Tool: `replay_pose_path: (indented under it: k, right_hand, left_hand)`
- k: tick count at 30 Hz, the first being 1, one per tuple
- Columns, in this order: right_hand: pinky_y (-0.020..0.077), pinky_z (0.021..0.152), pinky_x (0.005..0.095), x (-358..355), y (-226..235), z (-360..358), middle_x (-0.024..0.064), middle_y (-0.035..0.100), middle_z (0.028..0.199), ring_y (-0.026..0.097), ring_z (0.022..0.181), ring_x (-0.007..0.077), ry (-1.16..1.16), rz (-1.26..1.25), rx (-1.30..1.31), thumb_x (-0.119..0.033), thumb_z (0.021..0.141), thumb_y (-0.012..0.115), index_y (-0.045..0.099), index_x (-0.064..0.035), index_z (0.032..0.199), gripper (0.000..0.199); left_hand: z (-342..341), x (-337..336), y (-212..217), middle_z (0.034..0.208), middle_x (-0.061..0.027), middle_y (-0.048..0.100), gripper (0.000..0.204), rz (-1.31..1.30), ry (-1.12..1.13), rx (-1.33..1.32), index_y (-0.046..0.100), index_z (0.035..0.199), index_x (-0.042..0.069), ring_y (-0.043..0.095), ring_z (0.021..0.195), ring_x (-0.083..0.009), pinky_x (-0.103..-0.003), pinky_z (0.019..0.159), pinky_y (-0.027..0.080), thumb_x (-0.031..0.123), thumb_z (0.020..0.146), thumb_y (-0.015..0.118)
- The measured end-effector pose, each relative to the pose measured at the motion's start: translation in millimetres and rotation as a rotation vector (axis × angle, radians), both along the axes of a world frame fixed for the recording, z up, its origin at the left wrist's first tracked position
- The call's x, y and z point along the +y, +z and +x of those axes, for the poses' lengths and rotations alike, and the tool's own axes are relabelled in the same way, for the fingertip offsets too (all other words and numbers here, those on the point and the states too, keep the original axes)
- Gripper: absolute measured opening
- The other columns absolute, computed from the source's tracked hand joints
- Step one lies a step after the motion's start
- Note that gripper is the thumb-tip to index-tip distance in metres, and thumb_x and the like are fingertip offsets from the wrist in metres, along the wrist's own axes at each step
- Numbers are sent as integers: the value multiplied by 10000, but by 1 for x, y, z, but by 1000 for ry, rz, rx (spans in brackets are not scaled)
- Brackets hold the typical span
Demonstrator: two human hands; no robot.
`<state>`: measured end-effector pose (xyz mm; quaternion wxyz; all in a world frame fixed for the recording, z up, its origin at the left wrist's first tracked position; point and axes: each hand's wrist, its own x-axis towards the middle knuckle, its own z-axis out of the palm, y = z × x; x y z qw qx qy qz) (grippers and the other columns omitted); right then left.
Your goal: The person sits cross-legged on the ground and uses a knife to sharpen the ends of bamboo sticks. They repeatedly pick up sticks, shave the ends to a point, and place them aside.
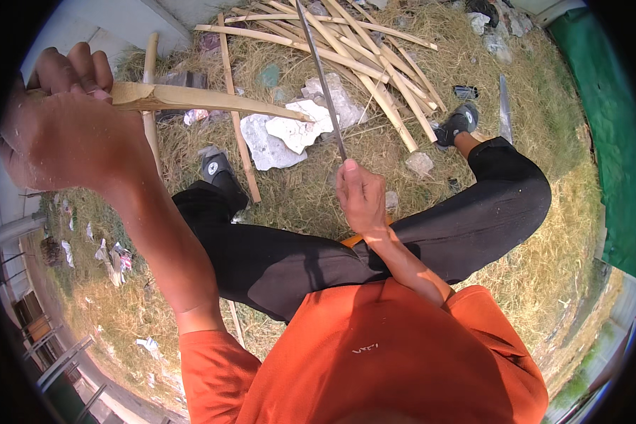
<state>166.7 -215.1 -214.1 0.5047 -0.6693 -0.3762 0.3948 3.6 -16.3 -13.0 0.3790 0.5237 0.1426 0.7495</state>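
A split bamboo strip is raised at upper left, its pointed end reaching over pale stone pieces. The left hand grips its thick end, fingers wrapped tight. The right hand is closed around a long knife, blade pointing up toward a pile of bamboo slats on dry grass.

Bamboo pile and stones crowd ground ahead.
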Motion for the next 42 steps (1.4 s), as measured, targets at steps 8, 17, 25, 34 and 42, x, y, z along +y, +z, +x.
replay_pose_path:
  k: [8, 17, 25, 34, 42]
  right_hand:
    - [435, 678, 499, -12, -72, 5, 252, 596, 652, 590, 667, 441, 102, -573, -97, -507, 976, 389, 622, 66, 841, 633]
    - [391, 465, 350, -10, -35, -3, 73, 486, 481, 530, 467, 194, 37, -10, -147, -562, 963, 398, 555, 20, 616, 696]
    - [460, 753, 491, -26, -105, 28, 231, 657, 713, 646, 721, 397, 35, -694, 1, -619, 909, 431, 677, 60, 764, 736]
    - [431, 619, 450, -30, -64, 17, 192, 598, 630, 590, 617, 370, 131, -452, -140, -514, 950, 475, 638, -5, 744, 573]
    - [425, 600, 495, -20, -25, -7, 221, 588, 612, 582, 602, 419, -16, -129, -62, -478, 993, 393, 615, 41, 722, 627]
  left_hand:
    - [32, -21, 22, 572, -30, 188, 196, 6, 394, 132, 329, 844, 17, 200, 508, -143, -296, 447, 204, 165, 931, 425]
    - [29, -30, 18, 561, -21, 173, 286, 6, 419, 156, 282, 814, 50, 166, 494, -127, -291, 441, 158, 243, 958, 437]
    - [29, -39, 17, 528, -27, 214, 318, -27, 423, 155, 291, 784, 77, 162, 468, -116, -256, 422, 163, 299, 989, 391]
    - [5, -35, 18, 508, -26, 215, 196, -45, 185, 163, 327, 879, 120, 181, 423, -114, -233, 398, 176, 288, 936, 411]
    - [26, -41, 18, 533, -28, 212, 402, -58, 574, 203, 311, 791, 91, 162, 478, -117, -272, 422, 155, 425, 975, 441]
